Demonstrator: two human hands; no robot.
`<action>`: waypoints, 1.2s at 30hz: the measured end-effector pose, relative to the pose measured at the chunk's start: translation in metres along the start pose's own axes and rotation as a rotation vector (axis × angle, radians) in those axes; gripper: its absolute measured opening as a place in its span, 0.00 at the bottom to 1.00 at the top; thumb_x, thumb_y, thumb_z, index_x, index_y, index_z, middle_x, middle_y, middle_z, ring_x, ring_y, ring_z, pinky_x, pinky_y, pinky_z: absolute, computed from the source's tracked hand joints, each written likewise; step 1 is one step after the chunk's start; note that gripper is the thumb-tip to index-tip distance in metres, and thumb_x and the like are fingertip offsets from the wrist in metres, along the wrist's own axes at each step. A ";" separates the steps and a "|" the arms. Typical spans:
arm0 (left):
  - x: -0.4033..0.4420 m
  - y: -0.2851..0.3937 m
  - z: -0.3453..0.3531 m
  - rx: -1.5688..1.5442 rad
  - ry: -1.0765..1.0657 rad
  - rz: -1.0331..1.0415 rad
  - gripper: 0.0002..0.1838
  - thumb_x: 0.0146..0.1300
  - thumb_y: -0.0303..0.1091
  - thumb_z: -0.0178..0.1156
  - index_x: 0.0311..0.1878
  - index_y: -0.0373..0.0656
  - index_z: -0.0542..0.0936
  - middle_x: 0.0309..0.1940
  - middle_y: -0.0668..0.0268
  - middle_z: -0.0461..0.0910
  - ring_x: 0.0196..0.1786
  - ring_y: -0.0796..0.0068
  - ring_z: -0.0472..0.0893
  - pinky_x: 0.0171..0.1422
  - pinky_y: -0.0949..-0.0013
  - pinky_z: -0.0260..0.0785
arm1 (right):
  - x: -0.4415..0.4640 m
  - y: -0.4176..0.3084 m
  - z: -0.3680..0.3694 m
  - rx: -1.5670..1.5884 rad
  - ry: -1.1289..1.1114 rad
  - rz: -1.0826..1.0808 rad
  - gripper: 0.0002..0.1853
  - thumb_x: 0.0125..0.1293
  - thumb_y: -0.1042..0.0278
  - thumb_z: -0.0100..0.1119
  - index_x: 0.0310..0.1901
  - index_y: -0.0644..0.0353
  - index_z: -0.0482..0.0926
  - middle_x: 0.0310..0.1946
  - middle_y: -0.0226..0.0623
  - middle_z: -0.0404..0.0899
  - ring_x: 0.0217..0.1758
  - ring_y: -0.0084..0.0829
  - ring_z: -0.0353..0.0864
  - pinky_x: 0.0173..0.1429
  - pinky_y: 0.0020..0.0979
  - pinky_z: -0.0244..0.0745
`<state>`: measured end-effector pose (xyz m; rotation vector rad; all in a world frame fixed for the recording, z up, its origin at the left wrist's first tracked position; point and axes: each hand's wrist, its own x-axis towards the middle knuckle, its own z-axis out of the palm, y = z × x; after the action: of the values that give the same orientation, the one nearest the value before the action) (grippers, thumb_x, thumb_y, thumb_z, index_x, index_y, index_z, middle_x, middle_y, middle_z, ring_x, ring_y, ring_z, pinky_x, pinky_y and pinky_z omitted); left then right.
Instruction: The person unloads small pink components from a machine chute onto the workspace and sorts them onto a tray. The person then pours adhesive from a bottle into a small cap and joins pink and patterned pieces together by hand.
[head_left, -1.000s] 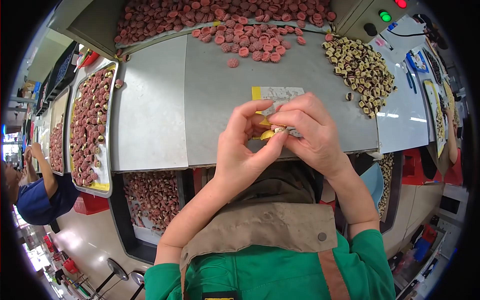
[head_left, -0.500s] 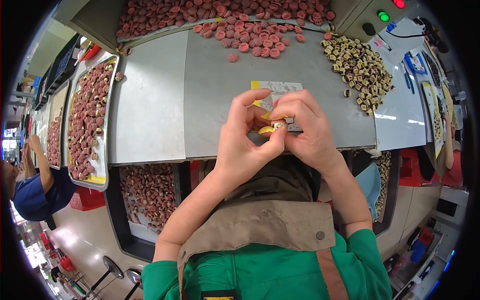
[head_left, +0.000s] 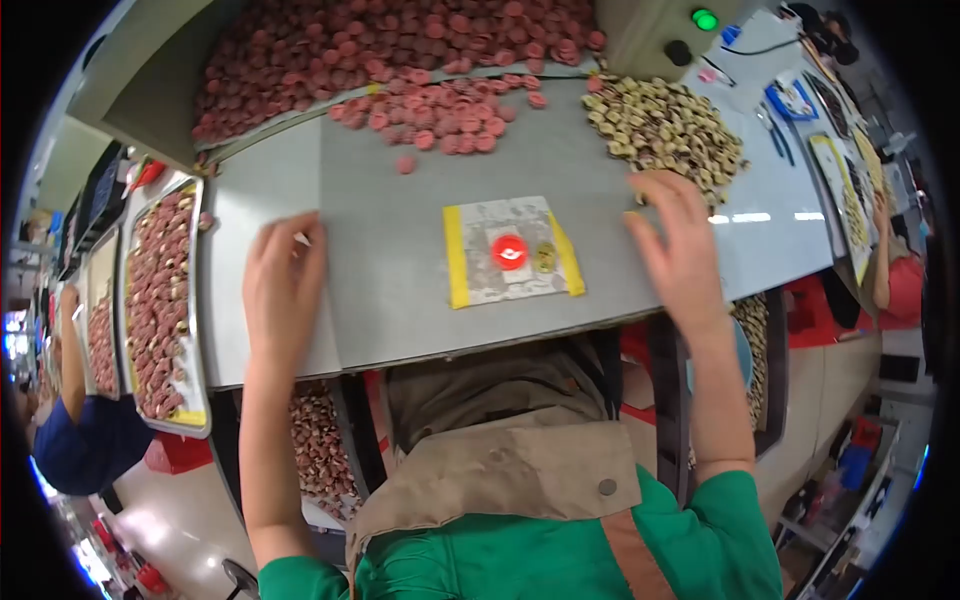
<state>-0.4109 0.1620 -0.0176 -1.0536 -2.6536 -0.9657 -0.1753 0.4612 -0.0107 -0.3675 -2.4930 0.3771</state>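
Note:
My left hand (head_left: 285, 290) hovers over the left part of the worktable, its fingers loosely curled with a gap to the thumb; I see nothing clear in it. My right hand (head_left: 680, 245) is at the near edge of a pile of small cream-and-dark pieces (head_left: 665, 130), thumb and fingers apart. Between the hands lies a grey pad (head_left: 480, 285) with yellow taped sides. On it are a shiny red disc (head_left: 509, 253) and a small yellowish round piece (head_left: 545, 258). Beyond the pad are loose pink, bumpy, raspberry-like half shells (head_left: 440, 115), one lying apart (head_left: 405, 165).
A big heap of pink shells (head_left: 400, 45) fills the box behind. At left stands a metal tray (head_left: 203, 330) of joined pieces; below the table is a bin of similar pieces (head_left: 318, 450). Co-workers are at left (head_left: 90, 440) and right (head_left: 895, 285). Pliers (head_left: 780, 140) lie at right.
My hands were together over the pad, holding a small pink-and-cream piece with yellow bits. Now they are apart, left hand leftward, right hand by the cream-and-dark pile. The camera view has shifted.

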 end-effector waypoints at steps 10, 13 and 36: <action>0.053 0.036 0.044 -0.122 -0.083 0.266 0.14 0.65 0.30 0.64 0.52 0.38 0.80 0.50 0.55 0.80 0.49 0.56 0.80 0.54 0.61 0.73 | 0.014 -0.004 0.015 0.277 -0.171 0.042 0.11 0.61 0.77 0.65 0.46 0.62 0.81 0.42 0.41 0.81 0.46 0.43 0.80 0.51 0.38 0.75; 0.060 0.032 0.057 -0.029 -0.111 0.354 0.12 0.68 0.28 0.61 0.53 0.37 0.79 0.47 0.58 0.80 0.46 0.61 0.80 0.52 0.65 0.73 | 0.010 -0.005 0.012 0.251 -0.144 0.040 0.13 0.61 0.77 0.66 0.47 0.61 0.80 0.41 0.40 0.81 0.46 0.42 0.79 0.51 0.38 0.74; -0.031 0.081 0.051 -1.797 -0.342 -0.534 0.19 0.78 0.34 0.54 0.67 0.37 0.72 0.49 0.69 0.77 0.50 0.79 0.79 0.56 0.75 0.73 | 0.035 -0.061 0.019 0.258 -0.389 -0.236 0.11 0.59 0.77 0.65 0.44 0.62 0.78 0.39 0.42 0.77 0.45 0.45 0.77 0.49 0.41 0.74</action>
<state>-0.3293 0.2201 -0.0264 -0.4351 -1.5776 -3.6896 -0.2247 0.4129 0.0126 0.1170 -2.7727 0.7191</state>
